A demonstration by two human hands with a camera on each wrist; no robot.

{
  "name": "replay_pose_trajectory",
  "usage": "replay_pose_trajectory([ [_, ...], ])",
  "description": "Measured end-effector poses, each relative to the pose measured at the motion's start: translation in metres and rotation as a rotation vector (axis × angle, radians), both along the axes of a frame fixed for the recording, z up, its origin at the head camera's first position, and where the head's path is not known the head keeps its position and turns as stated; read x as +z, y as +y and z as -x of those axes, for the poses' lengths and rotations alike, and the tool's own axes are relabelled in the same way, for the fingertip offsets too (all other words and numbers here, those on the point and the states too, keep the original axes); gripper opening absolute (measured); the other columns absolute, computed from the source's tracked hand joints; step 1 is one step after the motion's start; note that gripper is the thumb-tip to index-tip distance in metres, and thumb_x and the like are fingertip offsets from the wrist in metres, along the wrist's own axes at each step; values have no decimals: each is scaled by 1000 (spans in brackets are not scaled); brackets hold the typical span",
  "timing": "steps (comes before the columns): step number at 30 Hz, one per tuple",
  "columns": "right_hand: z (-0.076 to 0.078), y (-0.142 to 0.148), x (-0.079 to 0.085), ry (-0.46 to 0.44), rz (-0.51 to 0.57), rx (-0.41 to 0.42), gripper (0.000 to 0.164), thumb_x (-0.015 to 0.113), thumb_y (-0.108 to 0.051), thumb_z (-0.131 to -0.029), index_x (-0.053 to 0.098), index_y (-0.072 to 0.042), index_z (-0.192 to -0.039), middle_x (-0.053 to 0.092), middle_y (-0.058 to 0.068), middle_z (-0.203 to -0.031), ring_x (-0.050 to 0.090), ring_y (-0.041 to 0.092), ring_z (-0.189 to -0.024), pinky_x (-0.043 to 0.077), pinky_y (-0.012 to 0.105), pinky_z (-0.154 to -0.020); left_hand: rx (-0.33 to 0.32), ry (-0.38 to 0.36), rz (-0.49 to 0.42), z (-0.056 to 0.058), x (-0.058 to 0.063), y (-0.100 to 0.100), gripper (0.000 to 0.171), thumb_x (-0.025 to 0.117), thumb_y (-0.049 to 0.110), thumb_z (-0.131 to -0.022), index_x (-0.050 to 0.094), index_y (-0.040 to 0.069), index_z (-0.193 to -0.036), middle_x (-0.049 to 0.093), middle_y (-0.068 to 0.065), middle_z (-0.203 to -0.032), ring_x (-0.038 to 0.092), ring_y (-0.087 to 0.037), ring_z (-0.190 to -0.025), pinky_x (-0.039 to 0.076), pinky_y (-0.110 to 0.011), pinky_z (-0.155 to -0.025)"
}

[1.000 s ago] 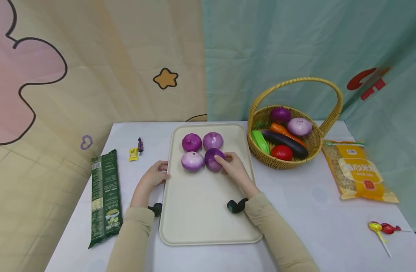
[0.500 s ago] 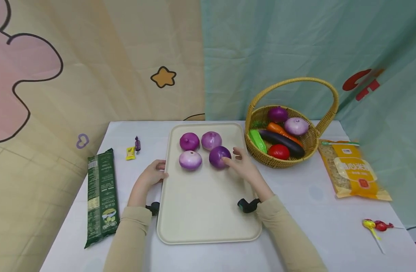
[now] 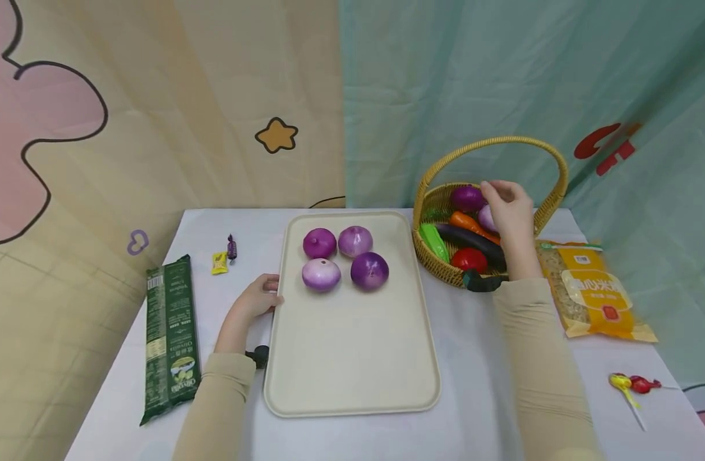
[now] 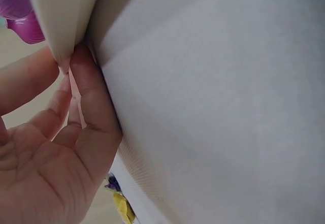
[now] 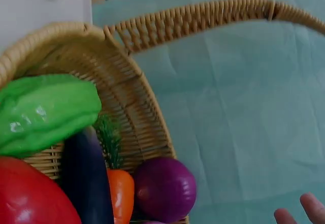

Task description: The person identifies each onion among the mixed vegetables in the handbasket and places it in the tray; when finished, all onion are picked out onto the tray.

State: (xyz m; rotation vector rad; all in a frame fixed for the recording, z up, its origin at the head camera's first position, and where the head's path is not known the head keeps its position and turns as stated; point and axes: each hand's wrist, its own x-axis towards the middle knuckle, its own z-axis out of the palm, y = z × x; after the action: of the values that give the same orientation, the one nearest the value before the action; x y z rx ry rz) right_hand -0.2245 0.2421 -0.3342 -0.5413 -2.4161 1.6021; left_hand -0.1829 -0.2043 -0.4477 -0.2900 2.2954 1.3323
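Note:
My left hand (image 3: 257, 301) pinches the left rim of the beige tray (image 3: 352, 358); in the left wrist view its thumb and a finger sit on either side of the rim (image 4: 61, 36). Several onions stand in two rows on the tray's far part, among them a dark purple onion (image 3: 370, 271) at front right. Over the wicker basket (image 3: 441, 267) hovers my right hand (image 3: 512, 211), fingers loosely bent and holding nothing. Beneath and beside it lie a magenta onion (image 3: 466, 198) and a pale onion (image 3: 486, 219), partly hidden by the hand. Only fingertips of that hand show in the right wrist view.
The basket also holds a carrot (image 3: 464, 221), an eggplant (image 3: 464, 237), a tomato (image 3: 469, 259) and a green vegetable (image 3: 433, 240); its tall handle (image 3: 496, 141) arches overhead. A green pack (image 3: 170, 339) and candies (image 3: 219, 262) lie left, a yellow bag (image 3: 600, 291) and lollipops (image 3: 622, 382) right.
My right hand has let go of the dark purple onion, leaving it on the tray, and has moved right and away to above the basket. The left hand stays at the tray's rim.

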Motion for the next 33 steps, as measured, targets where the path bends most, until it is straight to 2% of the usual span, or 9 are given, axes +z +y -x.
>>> replay_pose_trajectory([
  [3, 17, 19, -3, -37, 91, -124, 67, 54, -55, -93, 47, -13, -144, 47, 5, -145, 42, 22, -135, 37, 35, -113, -2, -2, 6, -1, -1, 0, 58, 57, 0, -93, 34, -1, -147, 46, -25, -137, 54, -35, -118, 51, -43, -100],
  [7, 30, 33, -17, -123, 186, -178, 75, 51, -56, -93, 35, -13, -152, 32, 9, -157, 35, 23, -141, 33, 35, -117, 3, -2, 0, -2, -1, 0, 58, 57, 0, -93, 35, 0, -147, 47, -25, -137, 55, -34, -117, 52, -42, -99],
  [10, 35, 39, -30, -159, 196, -154, 77, 51, -51, -95, 25, -12, -156, 20, 12, -162, 27, 26, -147, 29, 37, -120, 7, 4, -10, -2, -1, 0, 58, 57, 0, -93, 36, 0, -147, 47, -24, -136, 56, -33, -116, 52, -42, -98],
  [15, 42, 45, -50, -205, 168, -70, 79, 51, -39, -97, 11, -10, -159, 9, 14, -165, 13, 30, -152, 21, 41, -124, 21, -1, -20, -3, -2, 0, 58, 57, -1, -93, 36, -1, -146, 47, -24, -135, 57, -33, -115, 52, -42, -98],
  [17, 44, 46, -57, -220, 142, -66, 80, 53, -36, -97, 11, -8, -158, 10, 15, -165, 14, 31, -151, 21, 41, -123, 23, -2, -19, -3, -1, 0, 57, 57, -1, -93, 36, -1, -146, 48, -24, -135, 57, -32, -114, 53, -42, -97],
  [24, 51, 49, -70, -236, 83, -135, 80, 60, -30, -93, 20, 2, -154, 18, 20, -161, 22, 32, -148, 26, 38, -122, 28, 3, -27, -1, -3, 1, 56, 57, -2, -93, 37, -1, -146, 50, -24, -134, 58, -32, -114, 52, -42, -97],
  [29, 49, 49, -70, -242, 23, -149, 78, 59, -31, -93, 23, 3, -152, 18, 24, -158, 24, 35, -145, 26, 40, -121, 23, 4, -23, -2, -6, 1, 57, 57, -1, -92, 37, -2, -146, 49, -24, -134, 58, -32, -114, 53, -42, -96],
  [33, 42, 48, -61, -231, -2, -132, 78, 57, -36, -93, 23, 2, -153, 19, 24, -157, 26, 35, -144, 29, 41, -120, 19, 5, -20, -1, -7, 3, 57, 57, -1, -92, 37, -1, -146, 50, -23, -134, 58, -31, -112, 53, -40, -95],
])
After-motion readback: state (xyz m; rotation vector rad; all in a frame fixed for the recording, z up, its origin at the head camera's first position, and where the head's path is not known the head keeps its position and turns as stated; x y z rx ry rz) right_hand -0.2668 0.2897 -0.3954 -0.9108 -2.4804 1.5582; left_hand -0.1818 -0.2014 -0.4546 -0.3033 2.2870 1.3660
